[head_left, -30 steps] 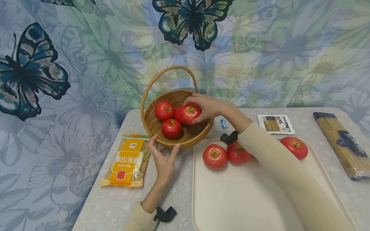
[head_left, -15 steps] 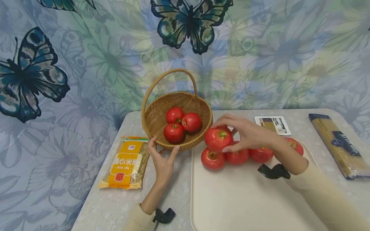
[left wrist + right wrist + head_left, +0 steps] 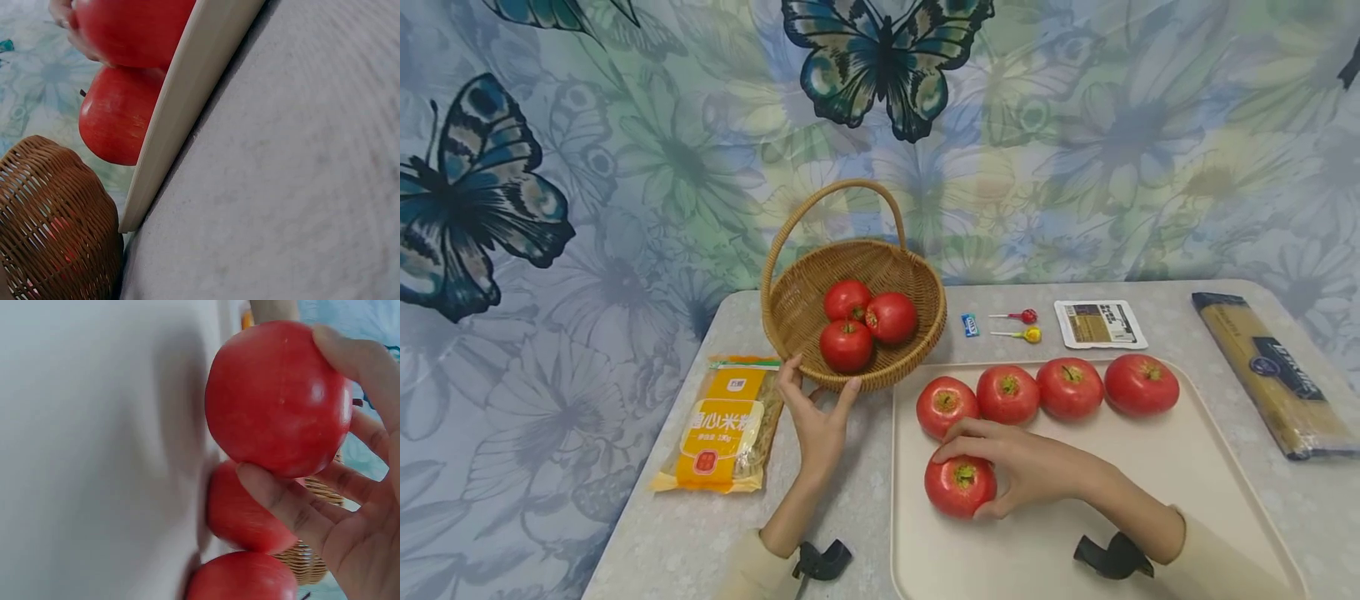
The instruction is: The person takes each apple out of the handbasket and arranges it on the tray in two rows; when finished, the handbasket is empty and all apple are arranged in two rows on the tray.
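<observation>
My right hand (image 3: 1030,467) holds a red apple (image 3: 958,487) near the left side of the cream tray (image 3: 1037,550), thumb on one side and fingers on the other. In the right wrist view this apple (image 3: 278,400) is close over the tray, its shadow beside it. At the wicker basket (image 3: 917,358), my left hand (image 3: 820,429) grips the front left rim with spread thumb and fingers. Inside the basket are three red apples (image 3: 891,317), and its arched handle stands up. Several more apples (image 3: 1070,388) form a row along the tray's far edge.
A yellow noodle packet (image 3: 722,429) lies left of the basket. Behind the tray are a small blue wrapper (image 3: 970,325), a red lollipop (image 3: 1027,316), a yellow lollipop (image 3: 1032,334) and a white flat pack (image 3: 1101,324). A long pasta packet (image 3: 1277,375) lies at the right.
My right hand has carried an apple out of the basket, over the row and down to the tray's near left part. Three apples stay in the basket; my left hand keeps its place.
</observation>
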Tool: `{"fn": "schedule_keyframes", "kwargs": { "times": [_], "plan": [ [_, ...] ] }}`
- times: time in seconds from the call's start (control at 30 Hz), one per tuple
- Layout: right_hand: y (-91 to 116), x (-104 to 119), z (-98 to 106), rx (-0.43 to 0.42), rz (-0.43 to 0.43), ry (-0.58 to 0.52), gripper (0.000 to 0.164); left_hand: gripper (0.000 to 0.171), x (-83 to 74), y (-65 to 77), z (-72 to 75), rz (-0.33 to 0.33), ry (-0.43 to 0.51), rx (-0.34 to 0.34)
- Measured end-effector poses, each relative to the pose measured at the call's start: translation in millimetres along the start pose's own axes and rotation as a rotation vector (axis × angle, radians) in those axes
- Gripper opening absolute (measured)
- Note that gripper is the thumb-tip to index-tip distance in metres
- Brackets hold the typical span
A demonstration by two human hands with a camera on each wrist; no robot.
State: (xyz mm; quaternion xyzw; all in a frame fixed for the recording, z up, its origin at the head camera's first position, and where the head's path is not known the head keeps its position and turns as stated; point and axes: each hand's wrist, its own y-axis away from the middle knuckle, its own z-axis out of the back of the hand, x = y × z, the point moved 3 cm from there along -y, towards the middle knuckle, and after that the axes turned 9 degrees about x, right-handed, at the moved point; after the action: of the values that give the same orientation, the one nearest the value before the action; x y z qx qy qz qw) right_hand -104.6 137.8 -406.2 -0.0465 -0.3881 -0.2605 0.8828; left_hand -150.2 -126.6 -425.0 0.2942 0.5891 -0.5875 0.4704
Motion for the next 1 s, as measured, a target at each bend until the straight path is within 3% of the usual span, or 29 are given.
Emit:
{"fn": "schedule_keyframes", "kwargs": {
  "times": [0.2,0.73,0.87,1.0],
  "plan": [
    [-3.0,-3.4,-7.5,0.02,-0.052,0.029,0.064,0.079,1.1,0.1,0.2,0.007,0.001,0.006],
    [-0.8,1.7,-12.6,0.002,-0.055,0.157,0.071,0.078,0.3,0.7,1.8,0.019,0.004,0.014],
    [3.7,5.7,-6.1,0.019,-0.072,0.188,0.074,0.079,0.2,0.4,1.1,0.018,0.003,0.008],
    [5.0,13.8,17.2,-0.011,-0.068,0.222,0.072,0.079,0.7,-0.4,1.1,0.015,0.006,0.004]
  ]
}}
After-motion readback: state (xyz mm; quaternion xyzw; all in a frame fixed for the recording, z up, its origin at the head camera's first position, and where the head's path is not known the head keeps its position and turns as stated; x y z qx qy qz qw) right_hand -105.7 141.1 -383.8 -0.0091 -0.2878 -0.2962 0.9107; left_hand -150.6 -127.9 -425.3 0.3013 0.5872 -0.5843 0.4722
